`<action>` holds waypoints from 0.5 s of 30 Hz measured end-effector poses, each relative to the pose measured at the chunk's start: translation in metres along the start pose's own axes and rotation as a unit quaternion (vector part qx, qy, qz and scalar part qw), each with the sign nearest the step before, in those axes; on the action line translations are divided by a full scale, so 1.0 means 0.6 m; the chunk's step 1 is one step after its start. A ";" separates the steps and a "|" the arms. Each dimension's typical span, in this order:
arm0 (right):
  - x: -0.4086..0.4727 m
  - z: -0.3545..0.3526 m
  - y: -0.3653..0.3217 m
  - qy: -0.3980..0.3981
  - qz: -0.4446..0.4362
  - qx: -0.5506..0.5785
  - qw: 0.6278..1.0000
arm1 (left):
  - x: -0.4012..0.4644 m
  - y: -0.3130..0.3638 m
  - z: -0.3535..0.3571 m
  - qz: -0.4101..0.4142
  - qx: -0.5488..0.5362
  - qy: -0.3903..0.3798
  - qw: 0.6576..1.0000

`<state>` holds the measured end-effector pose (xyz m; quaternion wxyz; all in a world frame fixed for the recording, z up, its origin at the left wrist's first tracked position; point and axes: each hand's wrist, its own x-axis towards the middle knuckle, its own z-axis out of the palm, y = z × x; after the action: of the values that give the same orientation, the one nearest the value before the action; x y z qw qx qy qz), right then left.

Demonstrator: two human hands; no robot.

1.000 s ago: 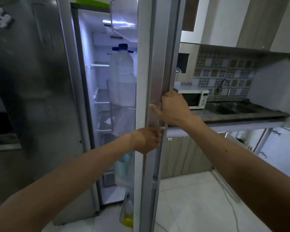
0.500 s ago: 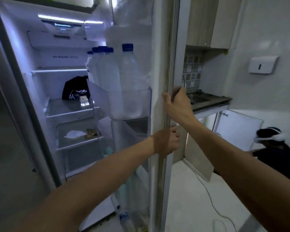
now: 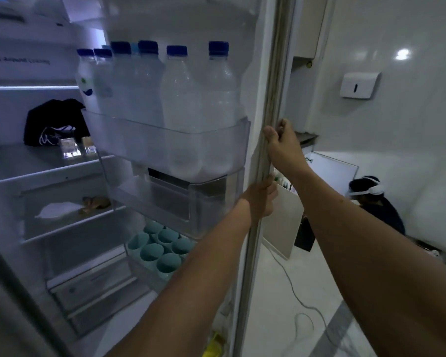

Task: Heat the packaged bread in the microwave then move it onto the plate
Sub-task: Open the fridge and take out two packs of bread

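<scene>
The fridge door [image 3: 265, 73] stands wide open. My right hand [image 3: 285, 148] grips its outer edge at mid height, fingers curled round the rim. Just below, my left hand [image 3: 259, 199] holds the same edge. Inside, on a middle shelf at the left, lies a pale flat packet [image 3: 56, 210] beside a brown bread-like item [image 3: 94, 203]; which is the packaged bread I cannot tell. No microwave or plate shows in this view.
Several blue-capped water bottles [image 3: 180, 99] fill the door bin, teal cups [image 3: 160, 248] sit in a lower bin. A black bag [image 3: 54, 122] rests on the upper shelf. A person [image 3: 373, 204] crouches by an open cabinet at right; a cable [image 3: 294, 292] trails over the floor.
The door has swung further open with both hands on its edge. The view has turned left into the fridge; the microwave and counter have gone out of sight.
</scene>
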<state>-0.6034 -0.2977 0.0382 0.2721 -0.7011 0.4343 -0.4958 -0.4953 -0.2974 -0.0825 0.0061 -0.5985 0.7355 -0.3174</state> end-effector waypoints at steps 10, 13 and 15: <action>0.041 -0.016 0.030 -0.034 -0.008 0.037 0.999 | 0.029 0.035 -0.050 0.169 0.299 -0.003 0.939; 0.042 -0.019 0.034 -0.046 -0.011 0.047 0.998 | 0.026 0.037 -0.048 0.195 0.301 -0.018 0.933; 0.044 -0.026 0.036 -0.059 -0.019 0.045 0.997 | 0.033 0.032 -0.050 0.215 0.264 -0.008 0.940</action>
<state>-0.6216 -0.3306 0.0384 0.3187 -0.7242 0.3812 -0.4781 -0.5296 -0.2992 -0.0602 0.2380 -0.4050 0.7365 -0.4868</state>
